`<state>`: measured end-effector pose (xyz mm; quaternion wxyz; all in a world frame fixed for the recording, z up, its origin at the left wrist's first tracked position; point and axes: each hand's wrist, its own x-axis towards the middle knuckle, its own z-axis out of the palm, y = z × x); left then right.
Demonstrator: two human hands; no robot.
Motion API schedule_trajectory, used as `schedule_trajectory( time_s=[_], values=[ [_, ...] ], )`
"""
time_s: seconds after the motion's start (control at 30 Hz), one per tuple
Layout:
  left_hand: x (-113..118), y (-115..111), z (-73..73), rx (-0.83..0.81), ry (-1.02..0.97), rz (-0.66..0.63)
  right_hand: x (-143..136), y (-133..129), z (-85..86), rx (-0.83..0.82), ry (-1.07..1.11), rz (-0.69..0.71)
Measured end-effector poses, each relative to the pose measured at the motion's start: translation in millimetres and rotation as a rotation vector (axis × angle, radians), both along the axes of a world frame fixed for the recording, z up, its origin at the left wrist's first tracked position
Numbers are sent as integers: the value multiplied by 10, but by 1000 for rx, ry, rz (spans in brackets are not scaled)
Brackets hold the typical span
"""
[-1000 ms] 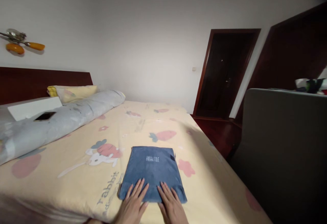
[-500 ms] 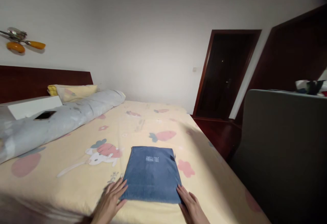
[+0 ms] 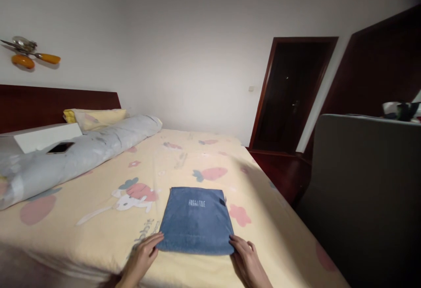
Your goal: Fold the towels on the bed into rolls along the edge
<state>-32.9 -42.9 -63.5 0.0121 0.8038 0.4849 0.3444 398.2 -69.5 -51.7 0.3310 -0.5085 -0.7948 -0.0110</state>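
A flat blue fabric pouch [image 3: 195,222] with white lettering lies on the patterned yellow bedsheet [image 3: 184,272], close in front of me. At its near left corner my left hand [image 3: 146,253] pinches the edge, thumb below and fingers on top. My right hand [image 3: 245,253] grips the near right corner in the same way. The pouch's near edge looks slightly raised and rounded between the two hands. A small dark tab shows on its right side.
A long grey bolster [image 3: 98,147] lies across the bed's left, with a phone [image 3: 61,147] on it. Behind are a white box [image 3: 49,136], a yellow pillow [image 3: 101,118] and the headboard [image 3: 59,104]. A dark grey chair back [image 3: 365,191] stands at right.
Both hands have closed from lying with spread fingers at the pouch's sides to pinching its near corners. The near edge has shifted slightly away from me and lifted a little.
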Motion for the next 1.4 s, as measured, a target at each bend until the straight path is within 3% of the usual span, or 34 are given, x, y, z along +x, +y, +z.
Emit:
schedule_trajectory(
  time_s=[0.1, 0.3, 0.43, 0.6, 0.83, 0.97, 1.03, 1.17, 1.23, 1.3, 1.4],
  values=[
    [-34, -37, 81, -37, -92, 6, -42, -62, 141, -29, 107, 16],
    [-38, -153, 274, -234, -316, 30, -53, -238, 455, -274, 354, -48],
    [33, -149, 288, -336, -468, 94, -77, -191, 524, -255, 470, -104],
    [168, -34, 230, -320, -373, 223, -199, -6, 438, -198, 432, -160],
    [273, 38, 72, -112, -69, 388, -199, 177, 145, -59, 79, -290],
    [384, -26, 41, 54, 55, 456, -257, 177, 99, 54, 62, -403],
    [540, -80, 57, 94, 85, 411, -406, 128, 137, 100, 84, -322],
    [1001, -200, 102, 101, 201, 101, -849, 5, 217, 74, -25, 62],
    [1186, -242, 120, 83, 272, -12, -1013, -24, 215, 28, -111, 179],
    [1266, -264, 135, 61, 324, -37, -1074, -22, 182, -16, -164, 207],
    [1179, -268, 151, 19, 385, -8, -974, 5, 111, -77, -196, 156]
  ],
)
